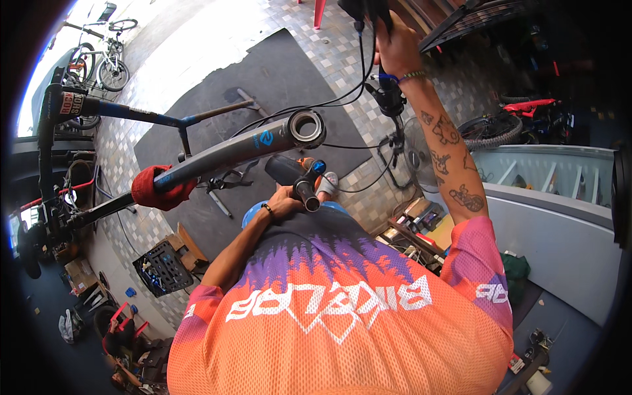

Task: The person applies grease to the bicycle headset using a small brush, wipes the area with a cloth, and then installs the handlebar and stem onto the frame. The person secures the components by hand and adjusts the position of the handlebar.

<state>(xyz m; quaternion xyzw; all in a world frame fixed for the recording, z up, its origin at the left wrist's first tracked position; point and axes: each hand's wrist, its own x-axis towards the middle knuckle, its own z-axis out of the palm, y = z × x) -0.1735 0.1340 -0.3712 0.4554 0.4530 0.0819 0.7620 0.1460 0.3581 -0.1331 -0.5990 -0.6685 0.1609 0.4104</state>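
My left hand (284,203) is closed around a dark suspension fork in front of my waist. The fork's open steerer tube (308,195) points up toward me, with a blue knob (318,166) beside it. My right arm reaches far forward, and my right hand (398,51) is closed on a black handlebar (376,14) at the top edge, partly cut off. Black cables (363,62) hang from it toward a dark grey bicycle frame (230,150). The frame's open head tube (306,128) lies just beyond my left hand. A red rag (163,188) wraps the frame tube at left.
A dark mat (210,99) covers part of the tiled floor. A black tool tray (161,270) lies at lower left. To the right stand a grey-white cabinet (540,217) and a red bicycle (530,106). More bicycles (113,69) stand at far left; a person (122,345) is at lower left.
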